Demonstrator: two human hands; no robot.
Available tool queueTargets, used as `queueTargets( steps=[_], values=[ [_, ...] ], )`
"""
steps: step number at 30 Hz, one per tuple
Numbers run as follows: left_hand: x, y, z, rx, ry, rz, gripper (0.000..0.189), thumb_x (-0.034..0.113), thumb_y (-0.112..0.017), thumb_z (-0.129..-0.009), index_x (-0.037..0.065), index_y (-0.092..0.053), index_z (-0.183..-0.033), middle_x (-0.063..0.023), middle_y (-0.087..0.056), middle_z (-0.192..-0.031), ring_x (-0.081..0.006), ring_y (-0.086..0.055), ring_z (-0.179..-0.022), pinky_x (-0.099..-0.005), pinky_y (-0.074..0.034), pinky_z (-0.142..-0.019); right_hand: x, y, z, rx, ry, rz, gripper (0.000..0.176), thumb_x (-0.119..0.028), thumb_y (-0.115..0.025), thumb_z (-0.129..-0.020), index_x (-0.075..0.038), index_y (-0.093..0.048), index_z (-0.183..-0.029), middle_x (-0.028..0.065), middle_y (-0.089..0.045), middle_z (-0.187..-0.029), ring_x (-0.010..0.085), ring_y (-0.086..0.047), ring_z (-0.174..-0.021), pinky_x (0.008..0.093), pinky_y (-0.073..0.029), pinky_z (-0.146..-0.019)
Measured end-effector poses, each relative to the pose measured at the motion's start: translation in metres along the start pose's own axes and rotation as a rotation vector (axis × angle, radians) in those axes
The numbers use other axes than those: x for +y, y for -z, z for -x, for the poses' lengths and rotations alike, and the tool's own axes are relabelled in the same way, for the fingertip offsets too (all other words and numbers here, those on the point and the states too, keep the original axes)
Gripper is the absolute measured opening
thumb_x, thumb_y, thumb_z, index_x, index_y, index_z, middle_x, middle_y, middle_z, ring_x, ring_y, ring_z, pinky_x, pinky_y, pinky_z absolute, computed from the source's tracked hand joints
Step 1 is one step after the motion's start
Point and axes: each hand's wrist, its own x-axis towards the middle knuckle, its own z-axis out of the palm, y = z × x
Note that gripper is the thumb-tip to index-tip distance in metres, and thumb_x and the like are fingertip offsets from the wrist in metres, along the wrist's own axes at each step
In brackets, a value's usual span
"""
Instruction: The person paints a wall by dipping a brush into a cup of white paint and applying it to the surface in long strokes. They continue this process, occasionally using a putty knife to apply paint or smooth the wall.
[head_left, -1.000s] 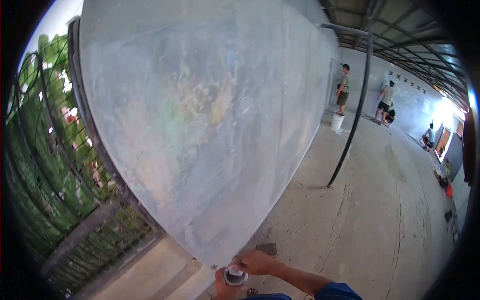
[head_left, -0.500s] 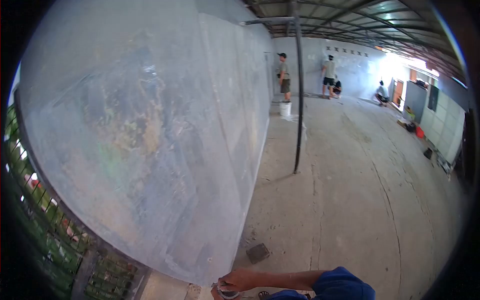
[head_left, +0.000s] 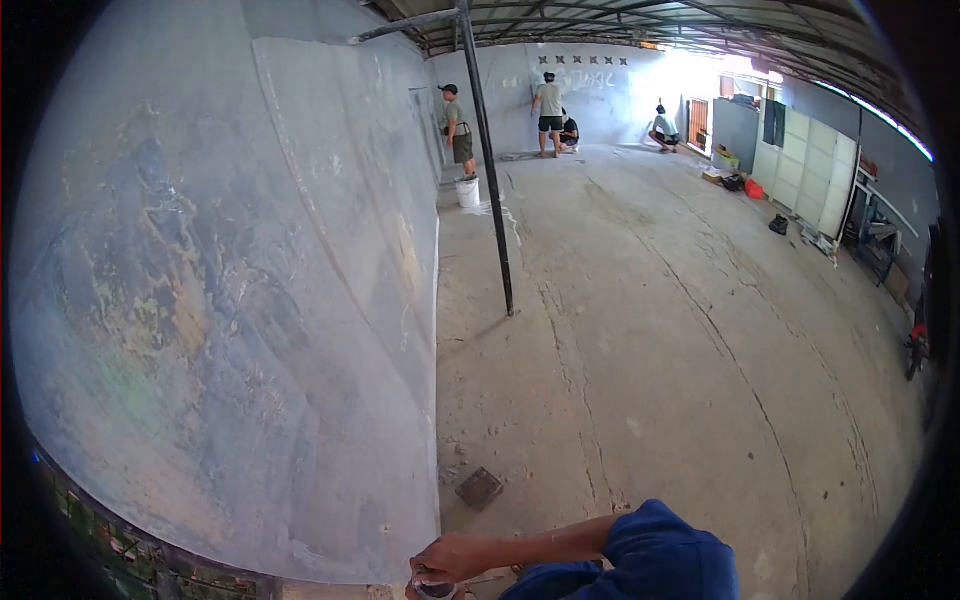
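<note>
At the bottom edge my right hand reaches in from the right out of a blue sleeve, fingers bent down and closed over a small round container. Whatever those fingers pinch is too small to make out. Only a sliver of my left hand shows, against the container's left side, and the picture's edge cuts off the rest. Close beyond both hands stands the grey wall, its surface patchy and scuffed with smeared, peeling areas. On the concrete floor lies a dark square plate.
A black post rises from the cracked floor. One person stands at the wall by a white bucket. Farther back, another person stands and others crouch. Pale cabinets line the right side.
My view has swung to the right, so the wall, post and people sit farther left in the picture. Both hands stay together at the container.
</note>
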Motion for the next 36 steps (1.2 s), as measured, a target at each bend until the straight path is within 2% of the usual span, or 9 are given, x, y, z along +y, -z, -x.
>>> queueTargets(
  steps=[2,3,5,8,12,18,20,27,36],
  values=[
    [0.004,-0.056,-0.005,0.769,0.257,-0.208,0.087,0.012,-0.087,-0.077,-0.003,-0.046,-0.151,-0.0212,-0.062,-0.128,-0.0364,-0.064,-0.116,-0.0486,-0.053,-0.099,0.001,0.003,0.004,0.055,0.039,-0.056,0.035,-0.038,-0.051,-0.11,-0.007,-0.066,-0.112,0.0192,-0.072,-0.096,0.0415,-0.069,-0.09,0.0514,-0.054,-0.077],
    [0.005,-0.055,-0.005,0.762,0.257,-0.212,0.087,0.012,-0.087,-0.077,-0.003,-0.046,-0.151,-0.0212,-0.062,-0.128,-0.0364,-0.064,-0.116,-0.0486,-0.053,-0.099,0.007,-0.001,0.003,0.062,0.037,-0.058,0.035,-0.038,-0.051,-0.11,-0.007,-0.066,-0.112,0.0192,-0.072,-0.096,0.0415,-0.069,-0.09,0.0514,-0.054,-0.077],
    [0.006,-0.054,-0.003,0.723,0.011,-0.661,0.091,0.017,-0.091,-0.078,-0.004,-0.044,-0.152,-0.0218,-0.061,-0.133,-0.0355,-0.063,-0.12,-0.0481,-0.052,-0.101,0.021,-0.011,0.004,0.139,0.006,-0.049,0.03,-0.036,-0.056,-0.109,-0.007,-0.065,-0.11,0.0192,-0.07,-0.092,0.0417,-0.068,-0.086,0.0516,-0.053,-0.073],
    [-0.006,-0.055,-0.001,0.712,0.017,-0.642,0.092,0.016,-0.094,-0.074,-0.003,-0.046,-0.15,-0.0206,-0.059,-0.131,-0.0353,-0.062,-0.118,-0.0481,-0.054,-0.098,0.019,-0.008,0.014,0.336,0.093,-0.087,0.029,-0.034,-0.057,-0.109,-0.005,-0.06,-0.104,0.0198,-0.063,-0.077,0.0464,-0.063,-0.076,0.0547,-0.048,-0.07],
    [-0.028,-0.052,0.0,0.735,0.017,-0.626,0.094,0.015,-0.098,-0.068,-0.001,-0.048,-0.146,-0.0187,-0.057,-0.128,-0.0351,-0.06,-0.115,-0.0481,-0.056,-0.094,0.023,-0.007,0.018,0.276,-0.002,-0.069,0.027,-0.031,-0.058,-0.109,-0.004,-0.059,-0.104,0.0202,-0.062,-0.075,0.046,-0.063,-0.074,0.0548,-0.047,-0.068],
    [-0.024,-0.05,-0.001,0.758,0.01,-0.638,0.092,0.021,-0.102,-0.064,-0.001,-0.054,-0.14,-0.0224,-0.057,-0.131,-0.0387,-0.061,-0.115,-0.0502,-0.05,-0.103,0.026,-0.008,0.025,0.293,-0.067,-0.158,0.03,-0.033,-0.055,-0.111,-0.004,-0.06,-0.105,0.0215,-0.062,-0.075,0.0465,-0.062,-0.073,0.0548,-0.046,-0.067],
    [-0.02,-0.048,0.0,0.751,-0.016,-0.628,0.094,0.021,-0.103,-0.063,-0.001,-0.054,-0.14,-0.023,-0.058,-0.13,-0.0395,-0.061,-0.113,-0.0498,-0.051,-0.1,0.026,-0.012,0.025,0.396,-0.035,-0.201,0.029,-0.032,-0.055,-0.111,-0.004,-0.061,-0.106,0.0219,-0.062,-0.076,0.0466,-0.062,-0.073,0.0545,-0.046,-0.067],
    [-0.033,-0.034,0.0,0.733,-0.087,-0.702,0.095,0.021,-0.102,-0.062,-0.002,-0.053,-0.14,-0.0219,-0.06,-0.126,-0.0393,-0.062,-0.109,-0.0509,-0.051,-0.098,0.023,-0.01,0.023,0.461,-0.066,-0.231,0.03,-0.032,-0.057,-0.111,-0.003,-0.061,-0.106,0.0217,-0.062,-0.074,0.0465,-0.062,-0.071,0.0524,-0.047,-0.066],
    [-0.034,-0.031,0.002,0.734,0.002,-0.655,0.094,0.014,-0.1,-0.064,-0.001,-0.049,-0.141,-0.0205,-0.059,-0.125,-0.0364,-0.061,-0.109,-0.0492,-0.051,-0.098,0.027,-0.014,0.027,0.493,-0.13,-0.208,0.027,-0.029,-0.059,-0.11,-0.003,-0.063,-0.108,0.02,-0.065,-0.073,0.0428,-0.065,-0.067,0.0491,-0.049,-0.062]
  ],
)
